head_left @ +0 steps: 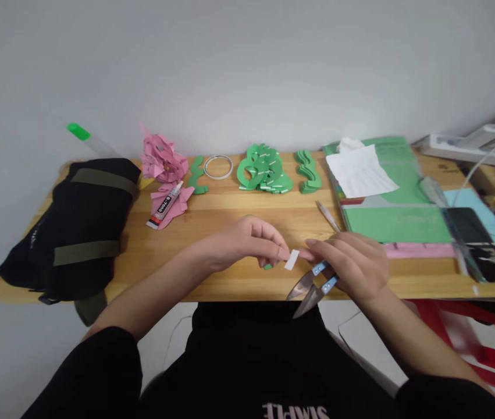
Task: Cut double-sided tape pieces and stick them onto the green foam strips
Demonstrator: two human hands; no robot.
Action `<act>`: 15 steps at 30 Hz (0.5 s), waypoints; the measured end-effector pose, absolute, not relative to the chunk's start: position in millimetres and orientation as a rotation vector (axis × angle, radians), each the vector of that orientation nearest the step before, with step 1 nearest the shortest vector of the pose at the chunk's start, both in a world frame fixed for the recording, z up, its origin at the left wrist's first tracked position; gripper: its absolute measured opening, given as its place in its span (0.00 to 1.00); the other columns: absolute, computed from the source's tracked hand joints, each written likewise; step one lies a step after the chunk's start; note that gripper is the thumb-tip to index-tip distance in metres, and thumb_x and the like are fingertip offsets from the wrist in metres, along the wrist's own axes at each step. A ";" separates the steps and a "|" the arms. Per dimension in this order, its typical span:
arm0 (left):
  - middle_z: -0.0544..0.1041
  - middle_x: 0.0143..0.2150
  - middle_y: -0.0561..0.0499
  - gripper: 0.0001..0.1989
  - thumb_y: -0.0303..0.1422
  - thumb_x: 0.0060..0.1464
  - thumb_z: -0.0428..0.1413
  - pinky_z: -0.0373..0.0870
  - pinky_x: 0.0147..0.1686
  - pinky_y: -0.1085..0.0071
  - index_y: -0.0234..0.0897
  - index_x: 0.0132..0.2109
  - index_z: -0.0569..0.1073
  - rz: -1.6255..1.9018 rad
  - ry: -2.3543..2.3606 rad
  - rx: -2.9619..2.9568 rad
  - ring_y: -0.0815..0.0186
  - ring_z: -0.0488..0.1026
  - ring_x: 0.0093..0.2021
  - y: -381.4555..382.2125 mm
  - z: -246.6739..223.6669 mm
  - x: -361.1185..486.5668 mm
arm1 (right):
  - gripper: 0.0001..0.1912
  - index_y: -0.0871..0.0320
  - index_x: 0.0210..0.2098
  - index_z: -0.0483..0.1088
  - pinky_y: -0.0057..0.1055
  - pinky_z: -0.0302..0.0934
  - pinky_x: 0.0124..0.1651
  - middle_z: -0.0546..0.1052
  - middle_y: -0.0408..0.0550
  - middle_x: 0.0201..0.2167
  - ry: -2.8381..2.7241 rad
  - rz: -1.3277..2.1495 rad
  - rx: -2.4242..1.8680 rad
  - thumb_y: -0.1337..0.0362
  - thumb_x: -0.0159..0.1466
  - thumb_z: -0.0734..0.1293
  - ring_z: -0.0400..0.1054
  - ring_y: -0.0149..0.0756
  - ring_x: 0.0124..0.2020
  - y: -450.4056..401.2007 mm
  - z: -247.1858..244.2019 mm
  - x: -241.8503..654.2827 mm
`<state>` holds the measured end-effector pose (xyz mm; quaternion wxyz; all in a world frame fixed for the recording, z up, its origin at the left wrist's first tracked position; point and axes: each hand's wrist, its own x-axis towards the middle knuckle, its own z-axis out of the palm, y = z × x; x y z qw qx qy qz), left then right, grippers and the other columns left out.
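Above the front of the table, my left hand (262, 241) pinches a small white strip (291, 259) between thumb and fingertips. A bit of green paper (268, 266) peeks out below those fingers, mostly hidden. My right hand (354, 262) is wrapped around blue-handled thread snips (312, 288), their blades apart and pointing toward the table's front edge. Its thumb and index fingertip reach the right end of the white strip; whether they grip it too is unclear. Beyond the hands lie a pile of green paper cutouts with white strips (267, 169) and a stack of wavy green pieces (307, 171).
A tape ring (218, 167), another wavy green piece (197, 174), crumpled pink paper (162, 157) and a glue tube (164, 206) lie left of centre. A black bag (85, 221) covers the left end. Rightward are a pen (328, 215), green book (395, 218), white tissue (360, 171) and phone (478, 244).
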<state>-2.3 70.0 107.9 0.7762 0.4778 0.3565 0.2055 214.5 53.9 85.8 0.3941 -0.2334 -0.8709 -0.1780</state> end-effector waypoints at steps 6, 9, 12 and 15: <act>0.72 0.20 0.55 0.03 0.29 0.42 0.62 0.60 0.23 0.78 0.33 0.25 0.77 0.446 0.756 1.020 0.76 0.65 0.22 69.2 106.2 -1.4 | 0.05 0.58 0.41 0.69 0.28 0.55 0.22 0.71 0.39 0.16 -2.220 -0.460 -0.580 0.67 0.65 0.69 0.62 0.30 0.18 54.5 85.5 216.0; 0.72 0.19 0.56 0.03 0.29 0.42 0.62 0.60 0.22 0.78 0.33 0.25 0.77 0.446 0.747 1.027 0.76 0.65 0.21 69.6 106.7 -0.6 | 0.05 0.60 0.40 0.70 0.29 0.54 0.23 0.71 0.41 0.16 -2.215 -0.455 -0.571 0.68 0.65 0.69 0.62 0.30 0.18 54.1 86.4 215.6; 0.72 0.19 0.56 0.04 0.30 0.42 0.62 0.60 0.23 0.78 0.33 0.25 0.77 0.437 0.744 1.033 0.76 0.65 0.21 70.0 107.4 -0.9 | 0.03 0.62 0.39 0.70 0.29 0.54 0.22 0.71 0.41 0.16 -2.222 -0.423 -0.575 0.69 0.66 0.68 0.61 0.30 0.18 54.0 87.9 214.6; 0.72 0.19 0.56 0.04 0.30 0.43 0.63 0.60 0.24 0.78 0.33 0.25 0.77 0.424 0.716 1.041 0.76 0.64 0.21 70.3 108.5 -2.0 | 0.02 0.59 0.39 0.71 0.28 0.53 0.23 0.70 0.39 0.16 -2.211 -0.377 -0.591 0.67 0.67 0.66 0.61 0.29 0.17 56.7 85.7 215.2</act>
